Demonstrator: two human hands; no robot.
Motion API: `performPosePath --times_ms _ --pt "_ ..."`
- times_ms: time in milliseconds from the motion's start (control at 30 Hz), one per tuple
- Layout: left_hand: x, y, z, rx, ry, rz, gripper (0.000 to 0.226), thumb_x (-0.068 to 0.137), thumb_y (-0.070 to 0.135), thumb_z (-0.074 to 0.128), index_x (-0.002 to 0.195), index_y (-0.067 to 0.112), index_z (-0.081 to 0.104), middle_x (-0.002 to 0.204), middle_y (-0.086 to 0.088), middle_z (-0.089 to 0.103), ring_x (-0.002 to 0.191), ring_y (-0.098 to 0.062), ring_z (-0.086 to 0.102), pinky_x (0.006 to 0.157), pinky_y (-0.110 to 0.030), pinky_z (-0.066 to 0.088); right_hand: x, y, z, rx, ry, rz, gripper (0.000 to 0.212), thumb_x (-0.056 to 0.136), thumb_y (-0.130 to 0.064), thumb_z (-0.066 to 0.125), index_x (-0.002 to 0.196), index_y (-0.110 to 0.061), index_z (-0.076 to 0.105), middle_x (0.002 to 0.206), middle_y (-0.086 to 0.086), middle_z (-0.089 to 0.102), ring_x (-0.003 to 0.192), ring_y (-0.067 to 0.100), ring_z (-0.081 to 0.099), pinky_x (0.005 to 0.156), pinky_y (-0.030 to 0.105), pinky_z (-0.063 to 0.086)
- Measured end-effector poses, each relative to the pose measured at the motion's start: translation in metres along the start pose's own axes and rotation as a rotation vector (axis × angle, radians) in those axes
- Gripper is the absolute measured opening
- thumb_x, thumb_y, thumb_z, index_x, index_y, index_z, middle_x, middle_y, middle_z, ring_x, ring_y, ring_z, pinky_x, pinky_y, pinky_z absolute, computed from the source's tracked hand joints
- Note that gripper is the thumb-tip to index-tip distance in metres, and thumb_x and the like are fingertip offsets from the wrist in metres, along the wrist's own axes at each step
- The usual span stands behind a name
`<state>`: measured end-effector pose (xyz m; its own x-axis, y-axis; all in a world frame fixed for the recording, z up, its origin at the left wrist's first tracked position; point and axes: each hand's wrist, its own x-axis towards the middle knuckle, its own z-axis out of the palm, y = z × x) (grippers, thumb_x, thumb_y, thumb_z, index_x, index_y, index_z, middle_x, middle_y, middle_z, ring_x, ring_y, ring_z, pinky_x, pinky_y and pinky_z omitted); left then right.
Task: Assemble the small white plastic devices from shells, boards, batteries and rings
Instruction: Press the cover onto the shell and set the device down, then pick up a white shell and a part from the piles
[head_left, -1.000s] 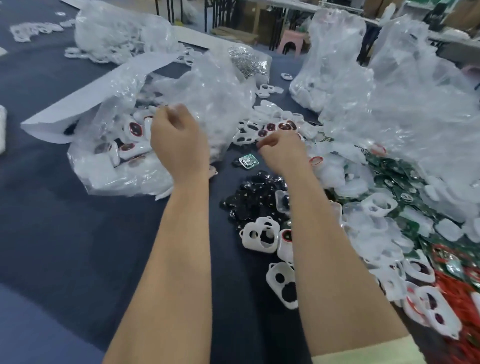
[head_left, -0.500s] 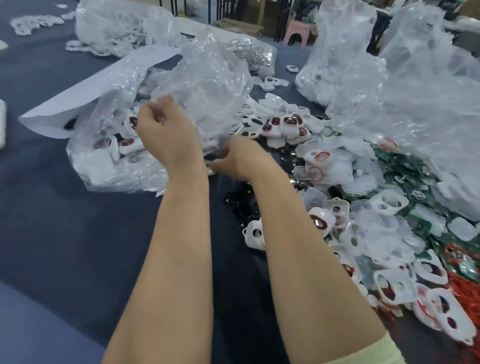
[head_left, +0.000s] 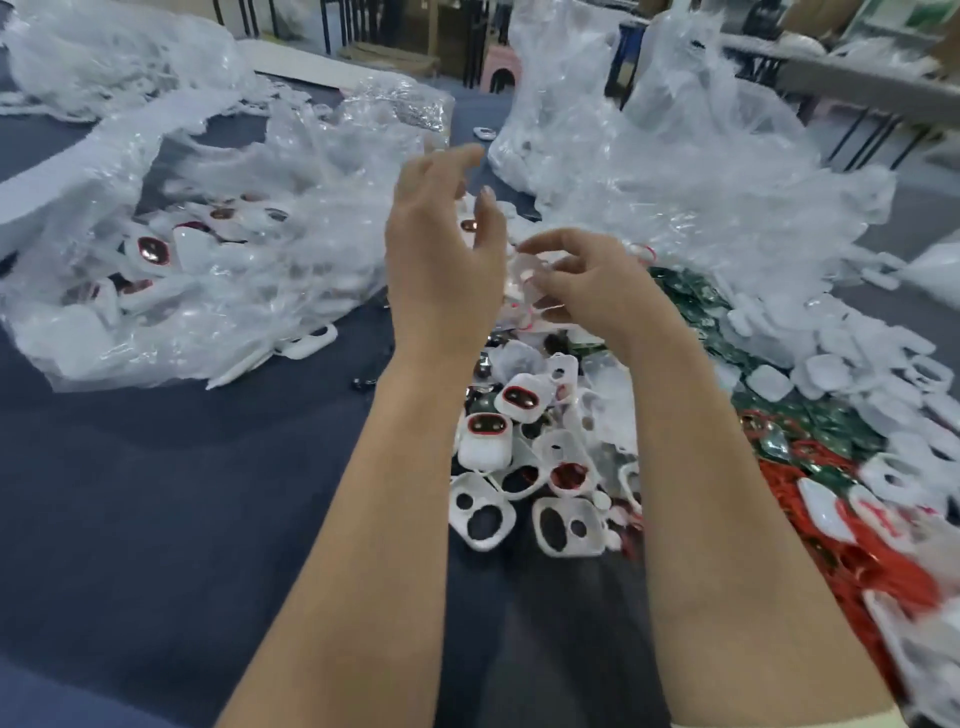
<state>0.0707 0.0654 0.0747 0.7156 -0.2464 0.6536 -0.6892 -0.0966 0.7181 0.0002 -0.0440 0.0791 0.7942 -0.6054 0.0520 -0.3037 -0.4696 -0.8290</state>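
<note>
Right hand (head_left: 587, 283) pinches a blurred shell (head_left: 525, 276), axis unreadable

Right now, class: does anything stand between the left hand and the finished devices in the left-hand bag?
Yes. The bag's crumpled clear film lies over the devices, which show only through it. The left hand is open, raised to the bag's right.

Two bare forearms, left hand (head_left: 441, 249) and right hand (head_left: 587, 280) uncovered, short plain fingernails, pale yellow fabric sleeve edge (head_left: 789, 721) well behind the right hand, above the elbow.
</note>
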Motion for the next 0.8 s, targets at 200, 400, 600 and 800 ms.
performPosePath --times_ms 200,400,600,800 --pt "-0.044 0.035 0.058 -0.171 -0.717 -0.280 0.021 0.100 0.023 0.049 0.108 0.010 0.064 0.104 -0.008 0.071 0.092 -0.017 0.068 0.082 -0.028 0.054 -0.060 0.048 -0.074 0.048 0.203 -0.028 0.022 0.094 -0.012 0.057 0.115 -0.019 0.063 0.082 0.003 0.062 0.074 0.009 0.062 0.065 0.016 0.052" --pt "-0.081 0.054 0.096 -0.524 -0.665 -0.659 0.012 0.099 0.017 0.052 0.087 0.017 0.050 0.087 -0.002 0.068 0.078 -0.014 0.069 0.072 -0.030 0.059 -0.087 0.098 -0.103 -0.266 0.465 0.263 0.018 0.087 -0.020 0.065 0.104 -0.013 0.063 0.098 0.004 0.065 0.096 0.024 0.063 0.088 0.042 0.053" --pt "-0.087 0.052 0.107 -0.644 -0.601 -0.870 0.007 0.099 0.014 0.052 0.092 0.013 0.053 0.097 -0.004 0.069 0.087 -0.016 0.069 0.085 -0.030 0.057 -0.086 0.122 -0.094 -0.582 0.266 0.456 0.021 0.088 -0.012 0.064 0.107 -0.003 0.066 0.108 0.014 0.066 0.096 0.028 0.062 0.076 0.030 0.050" --pt "-0.079 0.044 0.105 -0.822 -0.510 -0.912 0.009 0.099 0.007 0.048 0.095 0.014 0.048 0.091 -0.006 0.069 0.067 -0.014 0.071 0.070 -0.028 0.060 -0.079 0.127 -0.088 -0.547 0.409 0.428 0.019 0.089 -0.005 0.056 0.102 -0.004 0.069 0.108 0.013 0.068 0.102 0.029 0.061 0.077 0.030 0.046"
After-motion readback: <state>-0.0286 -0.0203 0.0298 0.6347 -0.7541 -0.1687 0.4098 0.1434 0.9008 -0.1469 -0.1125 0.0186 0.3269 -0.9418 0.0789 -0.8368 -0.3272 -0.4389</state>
